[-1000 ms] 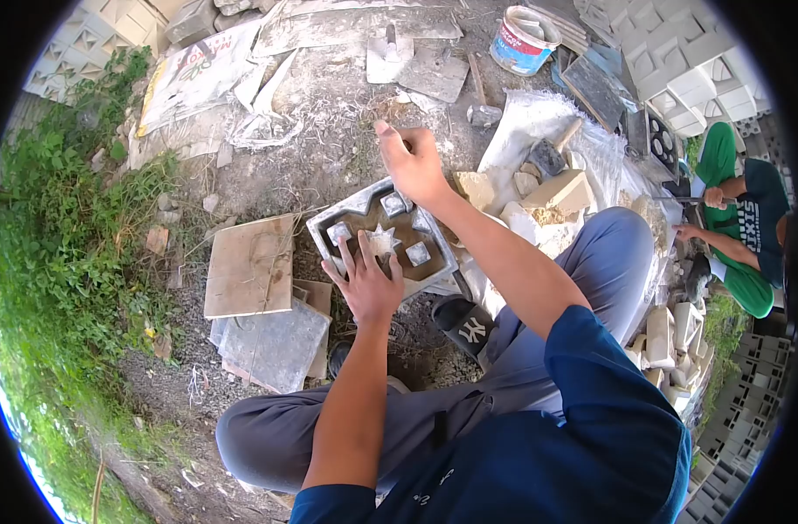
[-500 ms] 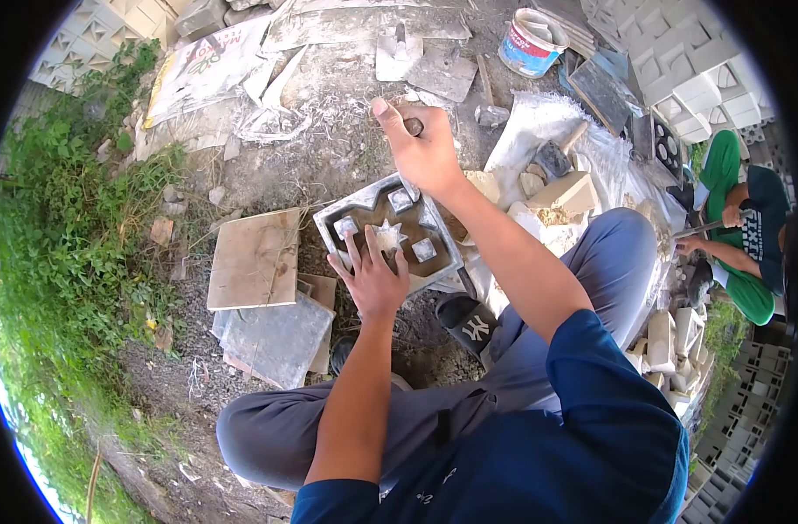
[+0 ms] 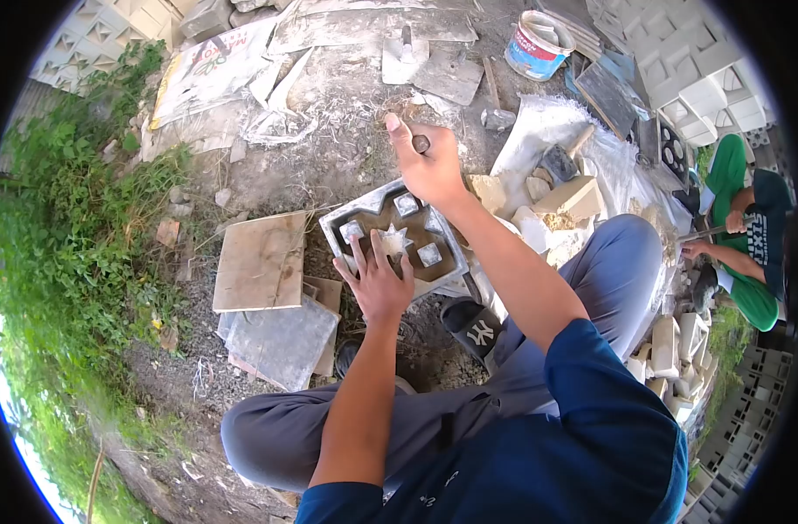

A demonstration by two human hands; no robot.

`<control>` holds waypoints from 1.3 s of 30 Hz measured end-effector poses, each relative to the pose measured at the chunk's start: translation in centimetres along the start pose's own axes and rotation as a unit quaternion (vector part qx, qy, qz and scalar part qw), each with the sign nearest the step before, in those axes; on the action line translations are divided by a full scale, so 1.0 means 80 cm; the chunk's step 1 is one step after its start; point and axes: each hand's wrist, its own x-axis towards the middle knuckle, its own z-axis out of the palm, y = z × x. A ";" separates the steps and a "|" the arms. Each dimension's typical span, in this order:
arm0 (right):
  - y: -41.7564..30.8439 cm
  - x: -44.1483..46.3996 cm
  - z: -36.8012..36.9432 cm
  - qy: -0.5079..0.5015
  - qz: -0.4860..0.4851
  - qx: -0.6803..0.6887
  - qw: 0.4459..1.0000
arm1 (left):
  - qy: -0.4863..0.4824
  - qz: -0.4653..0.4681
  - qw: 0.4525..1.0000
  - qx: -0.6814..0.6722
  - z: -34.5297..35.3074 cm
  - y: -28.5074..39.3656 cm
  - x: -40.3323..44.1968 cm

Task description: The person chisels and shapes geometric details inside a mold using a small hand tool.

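A square mould [image 3: 427, 286] with a pale metal-like rim, several raised square blocks and a star-shaped centre lies on the ground before me. My left hand [image 3: 382, 288] rests on its near-left part, fingers spread over the star and the brown fill. Above the mould's far edge, my right hand [image 3: 429, 162] is wrapped round a dark, round-ended handle [image 3: 421, 143]. The rest of that tool is hidden under the fist.
Boards [image 3: 259, 262] lie stacked left of the mould. Broken blocks [image 3: 573, 199] sit on plastic sheeting at the right. A paint bucket [image 3: 538, 48], a trowel [image 3: 406, 52] and a hammer [image 3: 497, 118] lie farther off. A co-worker [image 3: 753, 236] crouches at far right.
My right hand has come down a little towards the mould's far edge, still round the handle. My left hand keeps its place on the mould. The whole view has shifted slightly.
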 end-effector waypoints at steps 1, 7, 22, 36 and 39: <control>0.012 -0.003 0.001 -0.002 0.002 0.001 1.000 | -0.027 -0.009 1.000 0.007 -0.005 0.001 -0.002; 0.024 0.010 -0.012 -0.066 -0.001 -0.038 0.997 | 0.031 0.015 0.999 0.001 0.004 -0.001 -0.003; 0.031 0.018 -0.019 -0.078 0.080 -0.050 0.993 | 0.017 0.010 1.000 0.000 0.002 0.001 -0.003; 0.039 0.021 -0.014 -0.056 0.079 -0.025 0.995 | 0.022 0.014 1.000 0.006 0.004 0.001 -0.002; 0.035 0.013 -0.010 -0.024 0.083 0.021 0.996 | -0.024 -0.003 1.000 0.004 -0.003 0.003 -0.003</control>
